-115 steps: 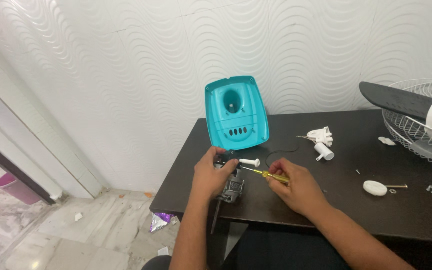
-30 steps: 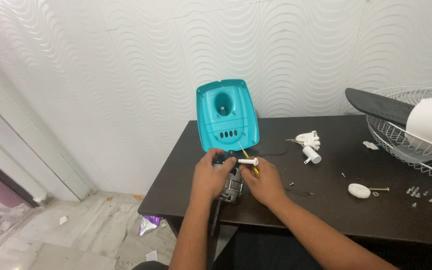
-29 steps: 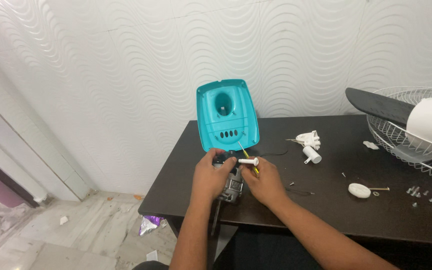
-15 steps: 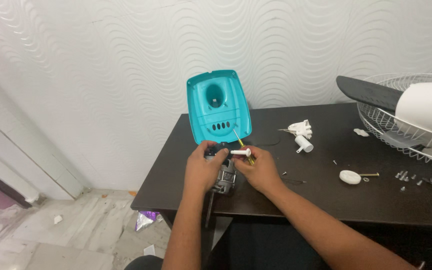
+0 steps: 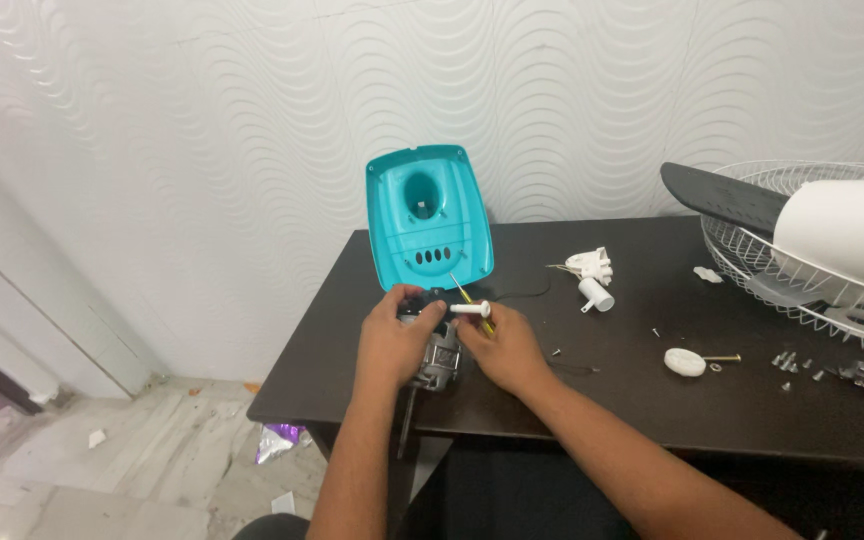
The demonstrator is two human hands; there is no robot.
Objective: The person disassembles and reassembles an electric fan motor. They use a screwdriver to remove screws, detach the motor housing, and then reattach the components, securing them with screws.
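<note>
Both closed: left hand grip on motor, right hand on screwdriver

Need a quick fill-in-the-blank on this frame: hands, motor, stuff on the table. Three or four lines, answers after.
1. The left hand and right hand both rest on a small ____ at the table's front edge.
2. The right hand holds a screwdriver with a ____ handle.
3. The teal plastic cover leans against the ____.
4. The wire fan guard lies at the table's ____ end.

Missing words: motor; yellow; wall; right
</note>
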